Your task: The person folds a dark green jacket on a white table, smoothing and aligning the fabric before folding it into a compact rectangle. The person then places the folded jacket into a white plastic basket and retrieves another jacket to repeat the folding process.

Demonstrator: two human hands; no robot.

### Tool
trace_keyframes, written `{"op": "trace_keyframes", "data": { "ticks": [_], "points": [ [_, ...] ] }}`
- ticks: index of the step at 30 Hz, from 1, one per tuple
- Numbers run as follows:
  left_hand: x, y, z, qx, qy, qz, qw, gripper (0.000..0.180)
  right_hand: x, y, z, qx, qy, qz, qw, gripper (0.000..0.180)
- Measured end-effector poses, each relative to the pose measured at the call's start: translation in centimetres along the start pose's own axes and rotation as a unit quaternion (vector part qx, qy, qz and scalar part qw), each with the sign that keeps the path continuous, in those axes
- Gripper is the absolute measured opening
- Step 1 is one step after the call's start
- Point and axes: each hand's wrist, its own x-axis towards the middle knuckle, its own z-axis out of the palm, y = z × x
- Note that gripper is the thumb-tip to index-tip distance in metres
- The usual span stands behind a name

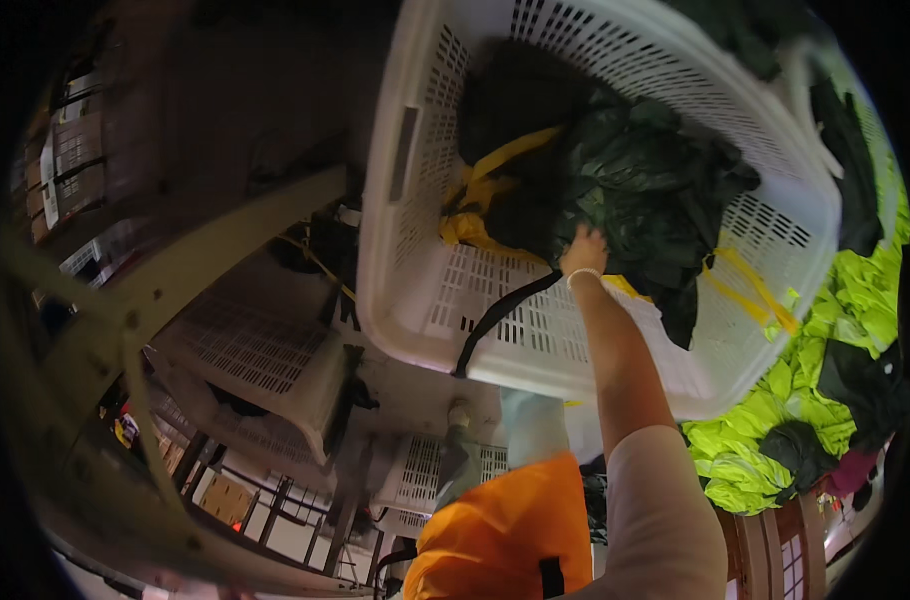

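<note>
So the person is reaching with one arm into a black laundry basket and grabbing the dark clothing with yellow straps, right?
Not quite: the laundry basket is white, not black, as the head view shows. The rest holds: one hand, apparently the right, reaches into it and grips the dark clothing with yellow straps.

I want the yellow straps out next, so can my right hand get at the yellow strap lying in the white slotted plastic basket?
Probably yes. The right hand is already inside the white slotted plastic basket, on the dark crumpled fabric. The yellow strap lies just beside it, uncovered, with nothing between them.
</note>
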Motion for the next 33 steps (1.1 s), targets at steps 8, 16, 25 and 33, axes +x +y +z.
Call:
{"op": "trace_keyframes", "data": {
  "ticks": [8, 16, 25, 33],
  "points": [
    [0.3, 5.7, 7.3, 0.114, 0.023, 0.008, 0.993, 0.087, 9.3, 4.3, 3.3, -0.082, -0.012, -0.102, 0.991, 0.058],
    [-0.1, 8.5, 6.6, 0.103, 0.024, 0.089, 0.99, 0.081, -5.2, 11.6, -12.4, 0.143, 0.119, -0.163, 0.969, 0.031],
    [1.7, 13.4, 7.5, -0.005, -0.01, 0.306, 0.952, 0.085, -35.3, 6.8, -35.0, 0.323, 0.236, -0.264, 0.878, 0.01],
    [0.5, 21.7, 0.5, -0.326, -0.174, 0.451, 0.812, 0.101, -61.9, -1.6, -43.2, 0.041, 0.1, -0.78, 0.616, 0.022]
  ]
}}
